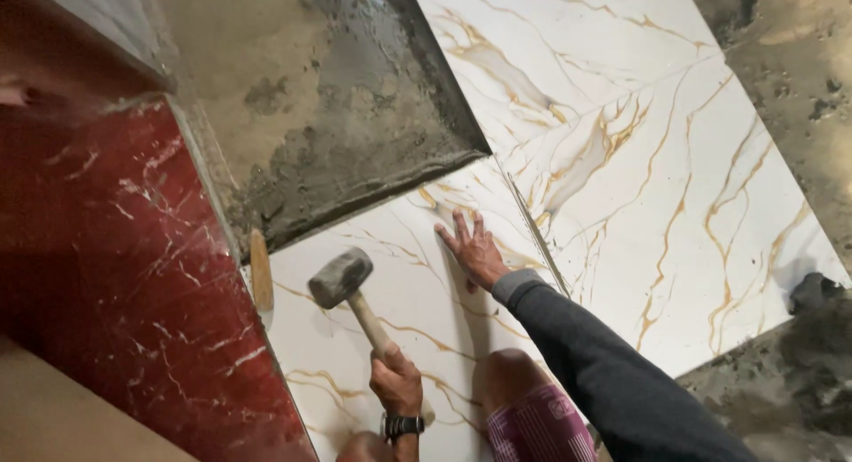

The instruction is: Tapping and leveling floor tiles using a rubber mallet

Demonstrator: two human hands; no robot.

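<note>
Head view: the left hand point(397, 384), wearing a dark wristwatch point(402, 425), sits low in the picture at about 6 o'clock, fingers clamped tight around the pale wooden handle of a rubber mallet point(355, 298). The mallet's grey head stands at 11 o'clock from that hand, just over the white tile point(417, 320) with gold veins; whether it touches the surface cannot be told. The right hand point(472, 247), in a dark long sleeve point(603, 373), lies flat with fingers spread apart, pressing on the same tile at about 1 o'clock from the mallet head, near the joint with the neighbouring tile. Larger matching tiles point(639, 134) lie at 2 o'clock from the hands. Grey wet mortar point(337, 98) covers the bare floor at 12 o'clock, meeting the tile's upper edge. A thin wooden stick point(260, 271) lies at 9 o'clock of the mallet head, along the dark red marble slab point(115, 267) on the left. A bare knee point(510, 373) shows beside the left hand.
</note>
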